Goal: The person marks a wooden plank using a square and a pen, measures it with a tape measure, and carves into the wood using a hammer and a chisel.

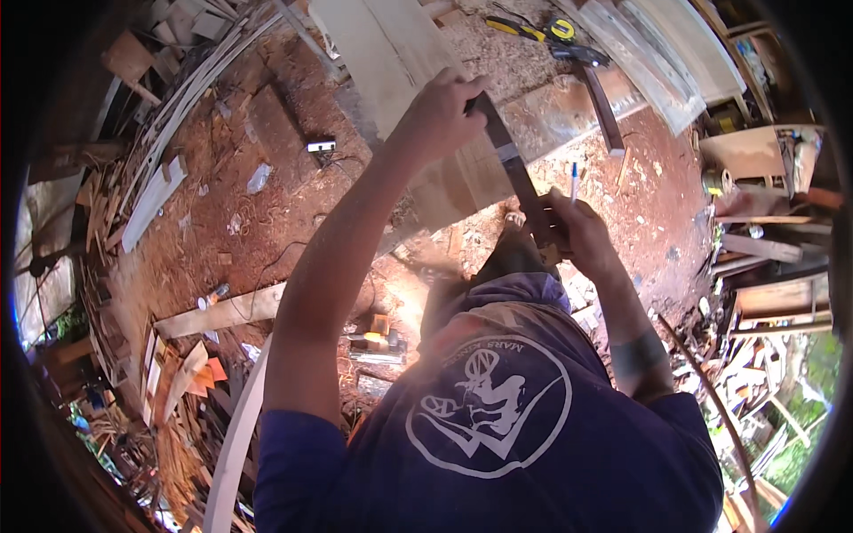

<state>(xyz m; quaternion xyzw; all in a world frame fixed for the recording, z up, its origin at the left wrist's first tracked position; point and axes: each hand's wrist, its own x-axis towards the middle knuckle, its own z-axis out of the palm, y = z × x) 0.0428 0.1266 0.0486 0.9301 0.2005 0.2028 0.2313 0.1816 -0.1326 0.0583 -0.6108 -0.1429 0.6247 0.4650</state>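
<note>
A long dark wooden strip (520, 180) slants between my two hands, along the right edge of a wide pale board (382, 53). My left hand (447, 111) is closed on its far end, with the index finger pointing out past it. The near end is in my right hand (579, 235), close to my body. A white pen with a blue tip (575, 180) sticks up from the fingers of that same hand. Part of the strip's near end is hidden by the right hand, and a lighter band crosses the strip about midway.
Yellow-handled pliers (515, 28), a tape measure (562, 31) and another dark strip (603, 111) lie at the far right of the bench. Plastic-covered panels (649, 67) lean beyond. A yellow power tool (378, 339) is on the floor, and wood scraps (178, 382) are heaped at left.
</note>
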